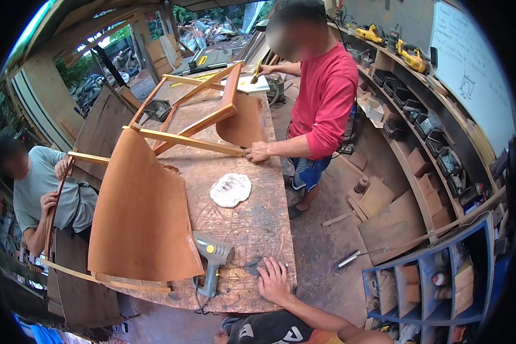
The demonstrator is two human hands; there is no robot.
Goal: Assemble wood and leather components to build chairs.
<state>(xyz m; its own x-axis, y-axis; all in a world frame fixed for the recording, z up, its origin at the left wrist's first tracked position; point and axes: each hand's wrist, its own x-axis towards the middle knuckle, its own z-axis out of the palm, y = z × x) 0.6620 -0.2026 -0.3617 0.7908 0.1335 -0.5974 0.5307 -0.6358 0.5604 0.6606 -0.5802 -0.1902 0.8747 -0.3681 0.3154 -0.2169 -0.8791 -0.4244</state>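
Note:
My right hand (274, 280) lies flat on the worn wooden table (258, 229) near its front corner, fingers spread and holding nothing. My left hand cannot be made out. Left of my right hand, a grey heat gun (212, 261) with a yellow button lies on the tabletop, its cord hanging over the edge. Its nozzle end is against a large curved tan leather sheet (137, 212), which hangs on a wooden chair frame (183, 140). Farther back, a second tan leather piece (243, 120) is attached to a similar frame. A round white cloth pad (230, 190) lies mid-table.
Across the table, a person in red (329, 86) holds a brush (255, 74) and touches the frame. At left, a person in grey (46, 178) grips a wooden rail. Shelves with black bins (413, 109) line the right; a blue compartment rack (430, 281) stands nearer.

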